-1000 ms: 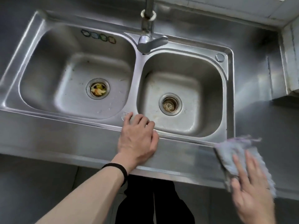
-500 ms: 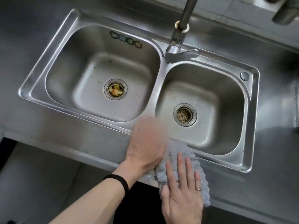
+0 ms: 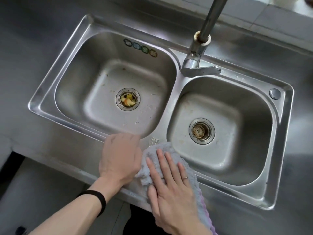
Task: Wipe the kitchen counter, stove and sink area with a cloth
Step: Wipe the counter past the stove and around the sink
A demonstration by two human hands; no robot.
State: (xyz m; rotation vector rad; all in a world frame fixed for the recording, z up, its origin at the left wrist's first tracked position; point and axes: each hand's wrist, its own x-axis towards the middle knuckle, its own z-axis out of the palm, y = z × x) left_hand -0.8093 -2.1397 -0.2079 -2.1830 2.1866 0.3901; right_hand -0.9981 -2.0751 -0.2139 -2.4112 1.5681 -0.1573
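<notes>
The cloth point(image 3: 171, 153), pale grey with a purple edge, lies on the front rim of the sink point(image 3: 71, 48), at the near end of the divider between the two basins. In the head view, my right hand point(image 3: 171, 189) is spread flat on top of it, fingers straight and slightly apart, pressing it down rather than gripping it; a ring point(image 3: 186, 177) sits on one finger. My left hand point(image 3: 121, 158) rests just beside the cloth on the same rim, palm down, its fingers curled over the near edge of the left basin point(image 3: 101, 78); it has hold of nothing. Its edge touches the cloth. A black band point(image 3: 96, 200) circles my left wrist. The left drain point(image 3: 127, 99) has yellowish scraps in it; the right basin point(image 3: 237, 116) has a strainer point(image 3: 201, 131) in its drain. The faucet point(image 3: 198, 56) stands behind the divider, its lever pointing right. Steel counter point(image 3: 33, 22) surrounds the sink.
</notes>
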